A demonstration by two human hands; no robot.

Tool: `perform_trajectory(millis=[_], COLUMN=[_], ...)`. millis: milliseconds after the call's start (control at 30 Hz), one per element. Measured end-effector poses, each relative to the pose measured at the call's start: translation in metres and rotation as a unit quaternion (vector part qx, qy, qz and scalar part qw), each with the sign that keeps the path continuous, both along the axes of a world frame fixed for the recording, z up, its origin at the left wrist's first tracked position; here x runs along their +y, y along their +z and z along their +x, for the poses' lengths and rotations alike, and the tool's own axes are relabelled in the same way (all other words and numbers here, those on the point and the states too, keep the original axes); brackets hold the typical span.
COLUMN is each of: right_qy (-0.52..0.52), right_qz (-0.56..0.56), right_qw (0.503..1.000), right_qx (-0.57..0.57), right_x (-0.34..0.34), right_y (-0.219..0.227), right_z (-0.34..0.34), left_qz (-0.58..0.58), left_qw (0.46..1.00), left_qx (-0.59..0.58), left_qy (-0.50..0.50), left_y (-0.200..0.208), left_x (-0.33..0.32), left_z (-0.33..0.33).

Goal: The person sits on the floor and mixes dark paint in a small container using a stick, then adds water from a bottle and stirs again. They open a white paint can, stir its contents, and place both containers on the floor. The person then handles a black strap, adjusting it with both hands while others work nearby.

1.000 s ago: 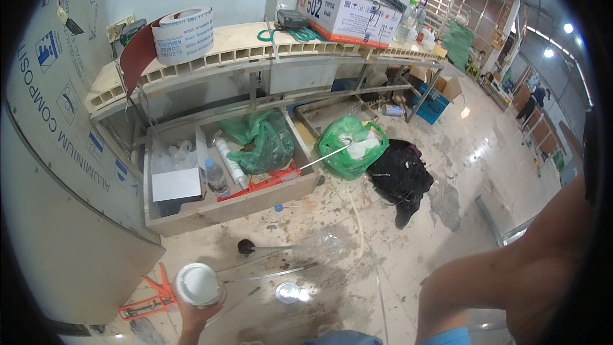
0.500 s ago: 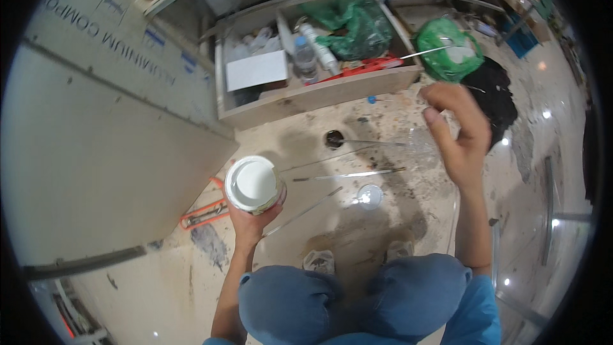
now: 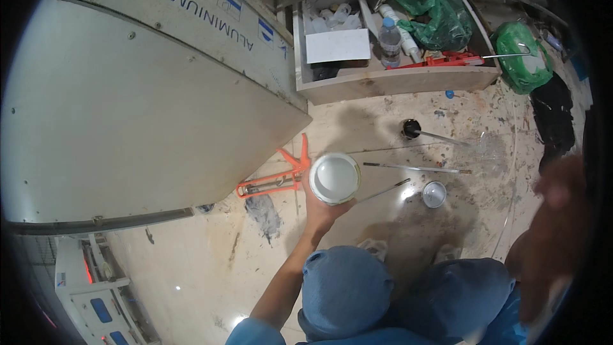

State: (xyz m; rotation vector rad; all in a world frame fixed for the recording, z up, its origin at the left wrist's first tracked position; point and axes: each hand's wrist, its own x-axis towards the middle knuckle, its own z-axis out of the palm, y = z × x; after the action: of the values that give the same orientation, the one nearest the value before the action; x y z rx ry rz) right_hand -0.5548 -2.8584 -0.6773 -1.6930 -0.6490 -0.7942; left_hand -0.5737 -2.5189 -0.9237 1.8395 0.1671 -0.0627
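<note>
The two hands are apart. The left hand (image 3: pixel 325 214) is closed around one round can (image 3: pixel 335 179), white at the top, upright or nearly so, in front of the knees (image 3: pixel 348 291). The right hand (image 3: pixel 560 201) is blurred far to the right; whether it holds anything I cannot tell.

One orange caulking gun (image 3: pixel 274 182) lies just left of the can, near the corner of the grey panel (image 3: pixel 159 115) that bounds the floor (image 3: pixel 191 268) on that side. Right of the can are two slim rods, one longer (image 3: pixel 418 168) and one shorter (image 3: pixel 386 190), one clear cup (image 3: pixel 434 195), and one dark cup (image 3: pixel 412 129) with a stick in it.

A strip of floor separates the can from the front edge of one wooden box (image 3: pixel 399 81); one blue cap (image 3: pixel 449 94) sits near that edge. Inside are one white carton (image 3: pixel 338 46), one bottle (image 3: pixel 389 41), one white tube (image 3: pixel 405 35), one green bag and one red tool, its rod crossing the right edge. A wide stretch of floor runs left of the left forearm.
</note>
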Motion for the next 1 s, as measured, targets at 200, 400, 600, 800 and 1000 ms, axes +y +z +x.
perform_trajectory(millis=[200,400,600,800,1000], right_qy=[-0.041,-0.178,-0.227,-0.207,-0.198], right_qz=[-0.041,-0.043,0.034,-0.163,-0.108], right_qw=[0.998,0.981,0.833,0.533,0.476], right_qx=[-0.019,0.066,0.504,0.804,0.85], right_x=[-0.011,-0.038,-0.084,-0.102,-0.08], right_y=[0.026,0.009,-0.122,-0.226,-0.23], right_z=[-0.015,-0.039,-0.126,-0.297,-0.353], left_qz=[-0.056,0.034,0.008,-0.012,0.07], left_qw=[0.998,0.997,0.995,0.999,0.958], left_qx=[-0.009,0.01,0.066,0.022,0.278], left_qy=[0.025,0.07,0.077,0.04,-0.029], left_y=[-0.078,-0.103,-0.127,-0.139,-0.122], left_x=[-0.025,-0.02,-0.005,0.043,0.074], left_z=[-0.005,-0.015,-0.023,-0.094,-0.17])
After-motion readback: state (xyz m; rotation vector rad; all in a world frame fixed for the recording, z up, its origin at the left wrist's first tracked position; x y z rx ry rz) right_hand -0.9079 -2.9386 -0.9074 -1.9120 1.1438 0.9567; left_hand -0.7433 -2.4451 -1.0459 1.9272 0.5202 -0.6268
